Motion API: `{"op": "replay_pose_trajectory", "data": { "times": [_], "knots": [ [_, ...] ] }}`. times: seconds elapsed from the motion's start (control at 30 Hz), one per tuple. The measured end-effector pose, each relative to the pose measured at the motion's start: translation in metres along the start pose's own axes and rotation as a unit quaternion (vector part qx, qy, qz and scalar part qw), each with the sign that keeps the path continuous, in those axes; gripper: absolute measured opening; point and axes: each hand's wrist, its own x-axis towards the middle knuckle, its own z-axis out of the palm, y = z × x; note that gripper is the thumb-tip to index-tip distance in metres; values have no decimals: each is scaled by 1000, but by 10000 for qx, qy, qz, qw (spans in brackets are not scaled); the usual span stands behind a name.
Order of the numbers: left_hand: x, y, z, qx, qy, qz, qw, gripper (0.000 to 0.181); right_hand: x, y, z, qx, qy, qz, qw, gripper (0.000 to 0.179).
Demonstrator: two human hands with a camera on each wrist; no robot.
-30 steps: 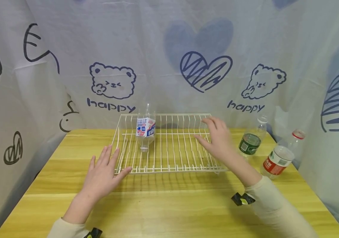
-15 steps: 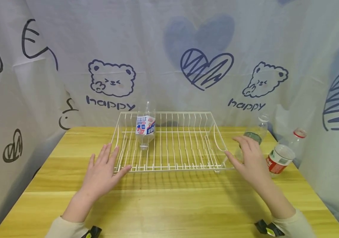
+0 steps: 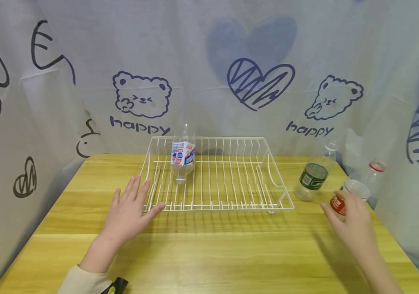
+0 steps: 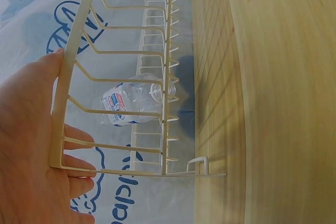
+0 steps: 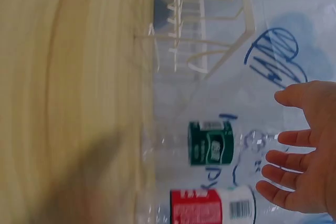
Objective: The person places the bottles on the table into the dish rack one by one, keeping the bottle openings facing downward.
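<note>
Tally, left to right in the head frame: blue-label bottle inside the rack; green-label bottle and red-label bottle standing on the desk, past the rack's right end. By that count, judged: one bottle done, two left. Positions, same order. Lower left of frame: left hand, fingers spread wide, no bottle in it; the left wrist view puts it at the rack's corner, thumb by the rim, other fingers behind the wires. How firmly it bears on the rim, cannot tell. Centre left: blue-label bottle, in the left half of the rack, neck end toward the bottom of the frame, base up by the rear rim; above and right of the left hand, apart from it, and well apart from the right hand. Right of centre: green-label bottle, upright, up and left of the right hand. Far right: red-label bottle, upright, its lower part partly covered by the right hand. That hand is wide, thumb parted from the fingers, gripping nothing; red-label bottle is nearest it. Contact between them: cannot tell.
</note>
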Motion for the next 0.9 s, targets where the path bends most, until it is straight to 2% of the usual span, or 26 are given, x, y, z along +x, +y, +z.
{"op": "replay_pose_trajectory", "data": {
  "times": [0.33,0.53,0.63,0.77,0.9],
  "knots": [
    [1,0,0,2,22,15,10000,89,-10,49,-14,-379,-388,818,9952,53],
    [1,1,-1,1,17,35,10000,89,-5,75,-13,-677,-902,1291,9852,73],
    [1,1,-2,-2,9,44,10000,89,-3,86,-10,-755,-1230,1562,9771,86],
    [0,1,-2,-1,-3,55,10000,89,0,101,-4,-711,-1513,1745,9704,94],
    [0,1,-2,-6,-9,61,10000,89,4,114,2,-654,-1665,1646,9700,90]
  ]
}}
